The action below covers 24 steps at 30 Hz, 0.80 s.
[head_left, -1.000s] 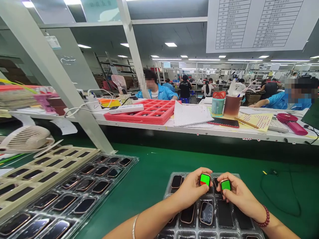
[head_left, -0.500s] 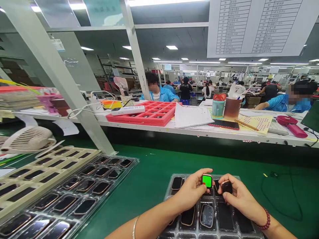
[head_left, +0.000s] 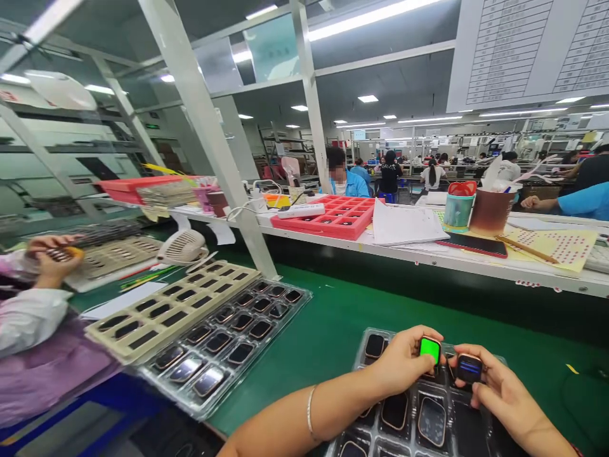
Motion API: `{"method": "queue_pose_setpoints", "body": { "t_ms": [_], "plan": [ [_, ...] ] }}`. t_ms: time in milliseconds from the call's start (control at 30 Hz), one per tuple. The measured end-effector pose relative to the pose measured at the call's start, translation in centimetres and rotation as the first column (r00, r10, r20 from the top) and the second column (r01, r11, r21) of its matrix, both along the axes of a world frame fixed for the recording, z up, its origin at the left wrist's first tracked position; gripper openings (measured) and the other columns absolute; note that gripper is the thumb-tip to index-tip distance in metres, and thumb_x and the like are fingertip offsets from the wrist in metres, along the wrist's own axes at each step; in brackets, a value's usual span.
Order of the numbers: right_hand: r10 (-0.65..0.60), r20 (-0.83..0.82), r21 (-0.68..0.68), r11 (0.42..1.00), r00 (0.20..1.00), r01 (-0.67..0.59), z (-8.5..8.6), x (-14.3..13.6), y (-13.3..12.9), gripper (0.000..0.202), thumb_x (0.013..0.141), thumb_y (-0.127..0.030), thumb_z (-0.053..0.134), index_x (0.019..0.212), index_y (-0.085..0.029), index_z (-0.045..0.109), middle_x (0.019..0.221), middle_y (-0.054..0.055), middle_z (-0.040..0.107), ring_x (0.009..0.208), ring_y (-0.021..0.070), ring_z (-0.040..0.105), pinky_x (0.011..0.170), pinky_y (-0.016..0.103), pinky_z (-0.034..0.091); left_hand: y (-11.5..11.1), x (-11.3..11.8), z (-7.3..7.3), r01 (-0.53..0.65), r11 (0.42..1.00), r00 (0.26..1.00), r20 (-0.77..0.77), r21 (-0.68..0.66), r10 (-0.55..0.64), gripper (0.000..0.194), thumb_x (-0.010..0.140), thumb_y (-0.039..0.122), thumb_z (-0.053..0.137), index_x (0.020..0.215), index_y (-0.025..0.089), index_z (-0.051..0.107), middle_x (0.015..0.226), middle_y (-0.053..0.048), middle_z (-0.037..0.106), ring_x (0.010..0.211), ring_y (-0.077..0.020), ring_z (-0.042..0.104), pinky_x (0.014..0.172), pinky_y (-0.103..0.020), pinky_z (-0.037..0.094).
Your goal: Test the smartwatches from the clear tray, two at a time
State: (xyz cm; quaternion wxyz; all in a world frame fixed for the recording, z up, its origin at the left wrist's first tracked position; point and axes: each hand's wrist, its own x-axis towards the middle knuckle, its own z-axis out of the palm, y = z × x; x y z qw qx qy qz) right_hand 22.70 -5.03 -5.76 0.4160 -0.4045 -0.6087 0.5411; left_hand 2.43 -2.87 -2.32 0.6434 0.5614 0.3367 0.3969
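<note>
My left hand grips a smartwatch body whose screen glows plain green. Beside it, my right hand is closed on a second smartwatch body, its dark screen showing blue bands. Both are strapless and held a little apart above a clear plastic tray. Several dark-faced watches sit in that tray's pockets, among them one with a speckled face. The hands and forearms hide part of the tray.
Left lie another clear tray of watches and a beige tray. A white fan stands behind them. At far left a co-worker's hands hold something. The shelf bears a red compartment tray, papers and cups.
The view has swung left, bringing a co-worker's hands into sight. The right watch's screen has gone from dark to blue bands; the left one's red patch is gone. Both hands keep their hold.
</note>
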Motion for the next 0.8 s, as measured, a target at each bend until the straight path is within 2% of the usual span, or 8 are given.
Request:
{"method": "queue_pose_setpoints", "body": {
  "t_ms": [167,367,467,567,667,800],
  "plan": [
    [0.005,-0.005,-0.002,1.0,1.0,-0.005,-0.5,0.0,0.4,0.042,0.076,-0.022,0.052,0.118,-0.024,0.046,0.111,0.011,0.058,0.086,0.0245,0.061,0.054,0.03,0.05,-0.1,-0.1,0.1,-0.009,1.0,0.999,-0.044,0.012,0.009,0.048,0.059,0.0,0.055,0.104,0.016,0.05,0.087,-0.004,0.062,0.08,-0.0148,0.057,0.073,-0.029,0.043],
    [0.06,0.003,-0.044,0.997,0.998,-0.06,0.4,0.1,0.2,0.041,0.078,-0.019,0.052,0.118,-0.026,0.046,0.115,0.01,0.057,0.092,0.0245,0.06,0.061,0.031,0.049,-0.3,-0.1,0.9,-0.018,1.0,0.999,-0.039,0.01,0.018,0.029,0.066,0.005,0.051,0.094,0.014,0.052,0.079,-0.004,0.061,0.068,-0.0116,0.055,0.067,-0.028,0.043],
    [0.059,-0.011,-0.039,0.997,0.998,-0.059,0.7,0.0,0.0,0.04,0.079,-0.02,0.052,0.118,-0.027,0.045,0.115,0.009,0.056,0.091,0.023,0.06,0.06,0.03,0.049,-0.3,-0.1,0.9,-0.014,1.0,0.999,-0.032,0.003,0.014,0.045,0.061,-0.001,0.052,0.103,0.015,0.048,0.083,-0.003,0.061,0.076,-0.0128,0.056,0.07,-0.027,0.043],
    [0.036,-0.037,-0.052,0.998,0.999,-0.038,1.0,-0.2,-0.1,0.049,0.079,-0.023,0.056,0.125,-0.029,0.039,0.117,0.009,0.054,0.09,0.0215,0.059,0.062,0.03,0.049,-0.2,-0.1,0.6,-0.007,1.0,1.0,-0.005,-0.001,0.007,0.058,0.059,-0.003,0.054,0.112,0.018,0.041,0.086,-0.003,0.06,0.082,-0.0133,0.056,0.072,-0.027,0.043],
    [0.012,-0.09,-0.058,0.998,0.996,-0.017,1.4,-0.4,-0.2,0.059,0.077,-0.027,0.061,0.13,-0.031,0.034,0.119,0.009,0.051,0.085,0.019,0.058,0.062,0.029,0.049,-0.2,0.0,0.4,0.0,1.0,1.0,0.028,0.001,0.0,0.057,0.061,-0.001,0.057,0.112,0.018,0.041,0.09,-0.004,0.059,0.083,-0.0128,0.055,0.072,-0.026,0.043],
    [-0.006,-0.143,-0.051,0.999,0.99,-0.001,1.3,-0.5,-0.2,0.056,0.077,-0.03,0.064,0.126,-0.031,0.039,0.114,0.008,0.054,0.072,0.0147,0.057,0.057,0.028,0.048,-0.3,0.0,0.5,0.021,0.999,0.997,0.069,-0.03,-0.019,0.053,0.06,0.001,0.062,0.107,0.017,0.044,0.088,-0.004,0.06,0.082,-0.0125,0.056,0.073,-0.027,0.044]
  ]
}}
